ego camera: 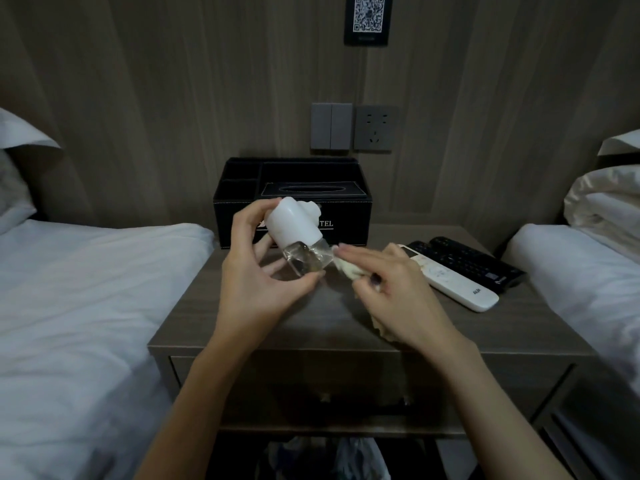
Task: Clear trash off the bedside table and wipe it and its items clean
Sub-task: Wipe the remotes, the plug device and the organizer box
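My left hand (256, 275) grips a small device (294, 233) with a white plastic top and a clear bottle of liquid at its lower end, held tilted above the bedside table (311, 317). My right hand (391, 289) holds a crumpled pale cloth (349, 270) and presses it against the clear bottle end. Part of the cloth hangs out below my right palm.
A black tissue-box organizer (294, 192) stands at the back of the table. A white remote (450, 280) and a black remote (474, 261) lie at the right. Beds with white bedding flank the table. A bag of trash (329, 455) sits below the drawer.
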Action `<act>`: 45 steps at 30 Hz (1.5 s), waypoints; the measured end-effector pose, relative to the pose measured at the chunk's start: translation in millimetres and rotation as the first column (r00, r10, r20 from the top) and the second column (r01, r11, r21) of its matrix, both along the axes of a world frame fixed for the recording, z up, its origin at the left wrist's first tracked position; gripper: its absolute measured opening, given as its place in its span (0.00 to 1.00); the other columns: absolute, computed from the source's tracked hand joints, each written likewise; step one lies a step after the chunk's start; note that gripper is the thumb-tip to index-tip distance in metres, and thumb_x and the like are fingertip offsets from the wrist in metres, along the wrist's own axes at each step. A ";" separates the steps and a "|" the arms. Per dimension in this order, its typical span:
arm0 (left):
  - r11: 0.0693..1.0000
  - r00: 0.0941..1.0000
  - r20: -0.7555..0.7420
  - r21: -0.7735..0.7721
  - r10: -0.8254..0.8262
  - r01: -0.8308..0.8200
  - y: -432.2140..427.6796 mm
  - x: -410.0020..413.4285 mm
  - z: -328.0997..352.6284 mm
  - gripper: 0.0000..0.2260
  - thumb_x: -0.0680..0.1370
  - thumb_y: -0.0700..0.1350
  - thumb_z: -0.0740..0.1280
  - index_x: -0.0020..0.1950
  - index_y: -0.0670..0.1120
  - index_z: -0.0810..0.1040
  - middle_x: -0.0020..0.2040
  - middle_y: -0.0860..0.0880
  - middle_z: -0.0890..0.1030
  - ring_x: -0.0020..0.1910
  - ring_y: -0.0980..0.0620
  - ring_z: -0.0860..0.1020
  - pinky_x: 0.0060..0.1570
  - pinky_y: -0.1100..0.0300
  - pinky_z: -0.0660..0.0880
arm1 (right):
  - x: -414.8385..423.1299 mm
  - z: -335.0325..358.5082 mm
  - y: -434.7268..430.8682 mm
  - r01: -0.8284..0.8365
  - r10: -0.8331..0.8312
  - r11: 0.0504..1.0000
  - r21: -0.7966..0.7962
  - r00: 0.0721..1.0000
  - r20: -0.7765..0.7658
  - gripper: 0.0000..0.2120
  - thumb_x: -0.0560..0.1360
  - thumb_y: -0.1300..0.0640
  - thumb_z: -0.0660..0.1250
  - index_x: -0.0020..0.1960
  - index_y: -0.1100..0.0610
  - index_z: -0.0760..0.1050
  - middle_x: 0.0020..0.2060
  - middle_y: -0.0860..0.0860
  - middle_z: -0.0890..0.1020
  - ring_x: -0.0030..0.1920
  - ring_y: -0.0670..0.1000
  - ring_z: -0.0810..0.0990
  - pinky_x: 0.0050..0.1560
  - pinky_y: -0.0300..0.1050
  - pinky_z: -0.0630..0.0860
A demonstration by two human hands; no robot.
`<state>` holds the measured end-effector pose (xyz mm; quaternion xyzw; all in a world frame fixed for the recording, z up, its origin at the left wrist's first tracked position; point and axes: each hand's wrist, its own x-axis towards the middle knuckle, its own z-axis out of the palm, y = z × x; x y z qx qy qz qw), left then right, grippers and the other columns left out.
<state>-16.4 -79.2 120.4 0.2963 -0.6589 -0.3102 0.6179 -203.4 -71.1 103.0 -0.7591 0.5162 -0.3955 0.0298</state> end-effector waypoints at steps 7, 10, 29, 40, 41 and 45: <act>0.991 0.982 0.140 -0.049 0.127 -0.121 0.1 6.9 -6.0 0.37 0.63 0.36 0.80 0.67 0.52 0.68 0.64 0.60 0.71 0.61 0.64 0.74 0.50 0.67 0.78 | -2.0 8.0 6.0 0.143 -0.144 0.989 0.019 0.989 0.025 0.19 0.78 0.46 0.63 0.69 0.40 0.70 0.62 0.35 0.75 0.57 0.42 0.65 0.58 0.41 0.59; 0.981 0.960 0.220 -0.128 0.173 -0.148 -0.8 6.7 -9.8 0.37 0.64 0.39 0.80 0.69 0.51 0.68 0.67 0.55 0.70 0.64 0.60 0.72 0.52 0.66 0.77 | 13.6 27.1 19.4 -0.031 0.030 1.000 -0.002 0.944 0.329 0.15 0.75 0.48 0.68 0.61 0.41 0.75 0.51 0.37 0.80 0.55 0.43 0.75 0.55 0.44 0.73; 0.928 0.856 0.429 -0.345 0.288 -0.139 4.6 4.7 -8.6 0.44 0.65 0.51 0.80 0.75 0.50 0.61 0.68 0.67 0.64 0.68 0.66 0.63 0.65 0.73 0.61 | 9.5 38.3 21.4 -0.505 0.049 0.844 0.180 0.406 0.912 0.25 0.63 0.61 0.74 0.59 0.55 0.75 0.47 0.55 0.86 0.44 0.50 0.85 0.41 0.40 0.80; 0.960 0.917 0.334 -0.244 0.218 -0.139 4.9 4.8 -12.8 0.38 0.63 0.44 0.81 0.69 0.51 0.68 0.64 0.56 0.72 0.64 0.52 0.72 0.60 0.53 0.74 | 7.1 29.3 13.1 -0.277 0.067 0.936 0.218 0.747 0.662 0.11 0.78 0.58 0.66 0.60 0.53 0.77 0.51 0.47 0.85 0.54 0.44 0.82 0.55 0.39 0.79; 0.959 0.917 0.327 -0.240 0.228 -0.152 3.8 5.9 -13.4 0.38 0.63 0.44 0.81 0.69 0.51 0.68 0.64 0.55 0.72 0.64 0.51 0.72 0.60 0.50 0.74 | 3.0 27.5 11.8 -0.168 0.050 0.971 0.169 0.837 0.545 0.11 0.78 0.57 0.66 0.60 0.51 0.78 0.52 0.44 0.84 0.55 0.40 0.80 0.54 0.35 0.77; 0.960 0.910 0.331 -0.207 0.249 -0.187 1.4 12.3 -15.4 0.38 0.65 0.45 0.80 0.70 0.54 0.66 0.66 0.56 0.72 0.65 0.50 0.71 0.61 0.49 0.73 | -11.9 16.5 8.3 -0.006 0.001 0.968 0.250 1.000 0.019 0.17 0.75 0.46 0.68 0.63 0.43 0.74 0.57 0.42 0.79 0.59 0.41 0.75 0.58 0.36 0.70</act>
